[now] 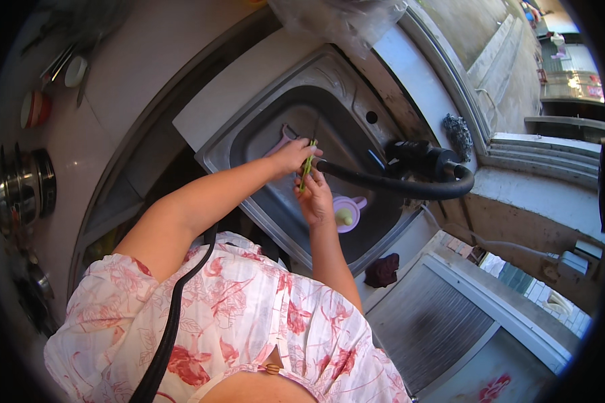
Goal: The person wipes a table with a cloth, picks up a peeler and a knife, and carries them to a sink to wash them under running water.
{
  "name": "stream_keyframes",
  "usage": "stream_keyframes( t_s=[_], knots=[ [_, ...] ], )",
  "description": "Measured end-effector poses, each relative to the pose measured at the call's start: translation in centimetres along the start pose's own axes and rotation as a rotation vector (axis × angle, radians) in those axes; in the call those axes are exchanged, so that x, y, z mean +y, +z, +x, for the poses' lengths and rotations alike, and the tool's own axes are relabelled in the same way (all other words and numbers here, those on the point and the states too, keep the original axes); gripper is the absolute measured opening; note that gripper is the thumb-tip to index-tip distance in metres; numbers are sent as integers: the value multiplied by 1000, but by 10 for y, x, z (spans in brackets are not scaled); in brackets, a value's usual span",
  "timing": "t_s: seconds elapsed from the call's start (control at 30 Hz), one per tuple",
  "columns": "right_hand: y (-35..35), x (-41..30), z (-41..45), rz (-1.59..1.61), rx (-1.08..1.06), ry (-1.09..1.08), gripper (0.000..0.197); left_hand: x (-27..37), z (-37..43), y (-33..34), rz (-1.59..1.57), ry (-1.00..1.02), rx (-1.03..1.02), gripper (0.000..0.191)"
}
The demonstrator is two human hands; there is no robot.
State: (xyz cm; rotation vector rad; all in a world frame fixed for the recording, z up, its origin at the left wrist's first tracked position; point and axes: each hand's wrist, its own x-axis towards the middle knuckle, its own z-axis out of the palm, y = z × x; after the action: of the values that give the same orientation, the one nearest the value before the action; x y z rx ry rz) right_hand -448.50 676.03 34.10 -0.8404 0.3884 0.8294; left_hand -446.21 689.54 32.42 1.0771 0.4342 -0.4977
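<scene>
Both hands are together over a stainless-steel sink (262, 113), at the end of the black tap spout (383, 184). My left hand (296, 155) grips the upper part of a slim bright-green tool (307, 165). A thin dark blade-like end seems to point away from it; fingers hide part of the tool. Just below, my right hand (315, 194) pinches its lower end. Beyond my left hand a pink-handled peeler (284, 138) lies in the basin. Beside my right wrist is a lilac handled vessel or lid (355, 205) with a pale green rounded piece (344, 217) on or in it.
A black tap body (418, 156) stands at the sink's right edge, near a steel-wool scrubber (458, 136) on the sill. A maroon cloth (382, 270) lies by the near right corner. Clear plastic (343, 17) hangs over the far side. Pots (22, 186) stand on the left.
</scene>
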Motion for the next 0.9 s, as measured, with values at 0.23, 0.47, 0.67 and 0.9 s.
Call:
stream_keyframes(
  t_s=[0.23, 0.47, 0.67, 0.9],
  knots=[
    [3, 1, 6, 108, -4, -5, 13, -18, 8, -2, 218, 58, 8, 39],
    [22, -14, 7, -225, 285, 99, 35, -5, 0, 14, 187, 111, 144, 24],
    [14, -9, 5, -192, 212, 142, 25, -19, 9, 7, 160, 121, 184, 22],
    [7, -3, 8, -98, 195, 107, 16, -20, 9, 3, 73, 100, 124, 28]
  ],
)
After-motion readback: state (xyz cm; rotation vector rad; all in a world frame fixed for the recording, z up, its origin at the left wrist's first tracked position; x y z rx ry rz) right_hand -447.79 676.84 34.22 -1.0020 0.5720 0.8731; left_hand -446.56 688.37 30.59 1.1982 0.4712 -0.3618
